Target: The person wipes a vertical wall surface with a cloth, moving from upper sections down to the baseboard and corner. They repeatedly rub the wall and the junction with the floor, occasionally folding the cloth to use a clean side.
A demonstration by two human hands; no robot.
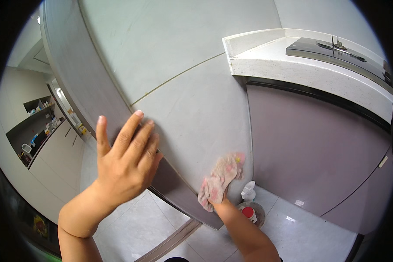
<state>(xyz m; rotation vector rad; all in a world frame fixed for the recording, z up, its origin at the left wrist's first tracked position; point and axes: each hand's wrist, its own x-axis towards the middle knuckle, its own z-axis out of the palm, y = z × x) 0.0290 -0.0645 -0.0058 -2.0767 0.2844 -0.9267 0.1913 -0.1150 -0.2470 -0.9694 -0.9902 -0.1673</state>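
Note:
A crumpled pinkish-grey cloth [220, 179] lies against the lower part of the grey tiled wall [192, 100]. My right hand [218, 201] is closed on it, most of its fingers hidden behind the fabric. Higher up and to the left, my left hand [129, 157] has its fingers stretched and spread over the brown door frame [81, 65] beside the wall's edge. Nothing is in that hand. Whether its fingertips press on the surface I cannot tell.
A white spray bottle [248, 191] and a round container [258, 214] with a red-topped tub [249, 213] stand on the floor by the wall's foot. Mauve cabinet doors [310, 153] sit under a white counter [270, 65] carrying a stove [336, 54]. A floor threshold strip [170, 242] runs below.

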